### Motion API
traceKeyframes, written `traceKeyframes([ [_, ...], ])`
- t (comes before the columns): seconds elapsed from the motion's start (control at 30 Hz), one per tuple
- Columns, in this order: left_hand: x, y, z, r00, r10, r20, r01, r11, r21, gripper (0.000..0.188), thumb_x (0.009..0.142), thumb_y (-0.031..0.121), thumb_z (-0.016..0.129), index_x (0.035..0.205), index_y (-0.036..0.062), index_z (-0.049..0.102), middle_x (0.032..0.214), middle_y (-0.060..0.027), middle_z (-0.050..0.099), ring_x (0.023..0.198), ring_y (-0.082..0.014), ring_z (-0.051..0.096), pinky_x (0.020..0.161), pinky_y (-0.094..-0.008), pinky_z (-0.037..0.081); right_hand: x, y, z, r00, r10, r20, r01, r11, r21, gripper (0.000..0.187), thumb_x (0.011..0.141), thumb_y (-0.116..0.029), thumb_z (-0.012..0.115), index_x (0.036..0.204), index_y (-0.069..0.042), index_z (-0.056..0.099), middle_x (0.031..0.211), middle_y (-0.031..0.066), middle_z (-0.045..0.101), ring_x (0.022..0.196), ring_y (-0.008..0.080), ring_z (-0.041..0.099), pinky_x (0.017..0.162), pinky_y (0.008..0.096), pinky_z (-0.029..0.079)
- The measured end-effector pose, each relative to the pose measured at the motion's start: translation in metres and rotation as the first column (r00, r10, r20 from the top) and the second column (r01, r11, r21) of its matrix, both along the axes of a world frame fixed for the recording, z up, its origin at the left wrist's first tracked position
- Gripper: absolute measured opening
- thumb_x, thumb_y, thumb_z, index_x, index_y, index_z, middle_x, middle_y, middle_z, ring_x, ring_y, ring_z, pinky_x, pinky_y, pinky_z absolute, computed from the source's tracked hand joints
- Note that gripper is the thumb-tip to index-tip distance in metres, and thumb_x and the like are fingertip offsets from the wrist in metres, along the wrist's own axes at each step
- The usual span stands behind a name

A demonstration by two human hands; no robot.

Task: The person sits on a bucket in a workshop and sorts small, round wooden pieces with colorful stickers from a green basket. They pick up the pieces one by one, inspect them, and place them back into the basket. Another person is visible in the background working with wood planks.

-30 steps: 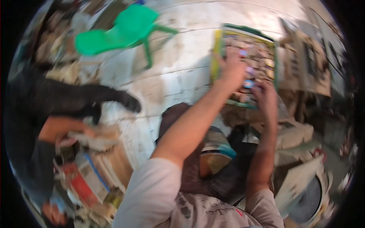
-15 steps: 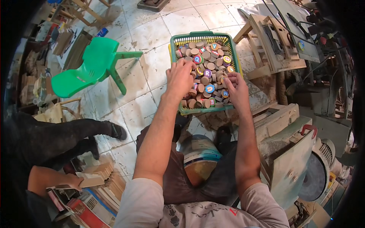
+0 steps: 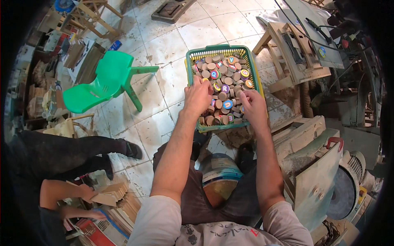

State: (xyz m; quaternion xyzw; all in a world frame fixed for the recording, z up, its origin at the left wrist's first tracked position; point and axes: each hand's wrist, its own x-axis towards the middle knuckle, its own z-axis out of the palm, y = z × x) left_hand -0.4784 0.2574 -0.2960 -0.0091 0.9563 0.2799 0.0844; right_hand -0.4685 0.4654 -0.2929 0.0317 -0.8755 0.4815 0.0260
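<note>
A green and yellow plastic basket (image 3: 217,47) stands on the floor before me, filled with small round wooden discs (image 3: 228,81). Many discs are plain brown; several carry a coloured face with a letter. At the basket's left side, my left hand (image 3: 198,97) reaches over the rim with curled fingers, and a yellow-edged disc shows at its fingertips. My right hand (image 3: 254,107) is in from the right, thumb and fingers closed around a plain wooden disc (image 3: 239,94). The palms and other fingers hide part of the pile.
A green plastic chair (image 3: 107,80) lies tipped over on the left. At lower left, a co-worker's hand (image 3: 84,192) touches stacked wooden pieces (image 3: 111,192). On the right stand a wooden frame (image 3: 283,57) and a dusty machine with a disc (image 3: 338,192). A bucket (image 3: 221,166) sits between my legs.
The whole view has shifted, so the basket and chair sit lower and farther right. Both my hands stay at the pile, fingers slightly moved. A second co-worker's hand now shows at lower left.
</note>
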Motion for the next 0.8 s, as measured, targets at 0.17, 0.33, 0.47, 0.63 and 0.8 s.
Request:
traceKeyframes([
  [0.17, -0.002, -0.002, -0.003, 1.0, 0.0, 0.008, 0.0, 0.999, -0.05, 0.018, 0.074, 0.013, 0.067, 0.09, 0.0112, 0.062, 0.106, -0.0115, 0.053, 0.102, -0.0281, 0.057, 0.084, -0.0437, 0.048, -0.031, -0.032, 0.004, 0.979, 0.173, -0.112, -0.147, 0.967, 0.208, 0.029, 0.077, -0.018, 0.072, 0.103, -0.006, 0.064, 0.107, 0.0157, 0.061, 0.101, 0.031, 0.057, 0.084, 0.0415, 0.047],
  [0.33, -0.004, -0.004, 0.007, 0.998, 0.031, 0.054, -0.032, 0.999, 0.015, 0.022, 0.073, 0.013, 0.067, 0.094, 0.0088, 0.061, 0.109, -0.0152, 0.052, 0.098, -0.0341, 0.059, 0.085, -0.0446, 0.048, -0.072, -0.071, 0.003, 0.937, 0.342, -0.076, -0.217, 0.736, 0.641, 0.057, 0.069, -0.028, 0.076, 0.12, -0.013, 0.057, 0.131, 0.0148, 0.048, 0.127, 0.0354, 0.04, 0.101, 0.0568, 0.034],
  [0.47, -0.004, -0.007, 0.009, 0.995, 0.028, 0.095, -0.036, 0.996, 0.083, 0.022, 0.072, 0.012, 0.068, 0.092, 0.0083, 0.061, 0.112, -0.0139, 0.052, 0.099, -0.0321, 0.058, 0.086, -0.0468, 0.045, -0.081, -0.074, -0.009, 0.946, 0.325, -0.016, -0.231, 0.706, 0.67, 0.066, 0.066, -0.038, 0.075, 0.123, -0.014, 0.054, 0.13, 0.0114, 0.05, 0.128, 0.035, 0.039, 0.101, 0.059, 0.032],
  [0.63, -0.002, -0.013, 0.01, 0.995, 0.048, 0.084, -0.058, 0.991, 0.121, 0.026, 0.071, 0.017, 0.068, 0.093, 0.0083, 0.058, 0.109, -0.0155, 0.055, 0.1, -0.0346, 0.058, 0.086, -0.0435, 0.048, -0.063, -0.067, -0.006, 0.939, 0.342, -0.03, -0.248, 0.738, 0.628, 0.045, 0.073, -0.038, 0.071, 0.107, -0.01, 0.062, 0.12, 0.0073, 0.054, 0.114, 0.0329, 0.045, 0.089, 0.0498, 0.043],
  [0.8, -0.003, -0.011, 0.018, 0.992, 0.043, 0.119, -0.055, 0.994, 0.1, 0.025, 0.075, 0.016, 0.067, 0.097, 0.0083, 0.059, 0.109, -0.0135, 0.055, 0.103, -0.0313, 0.057, 0.088, -0.0455, 0.044, -0.053, -0.056, -0.003, 0.884, 0.391, -0.257, -0.138, 0.742, 0.656, 0.033, 0.072, -0.028, 0.073, 0.098, -0.009, 0.066, 0.106, 0.0101, 0.058, 0.1, 0.0325, 0.052, 0.082, 0.0418, 0.047],
])
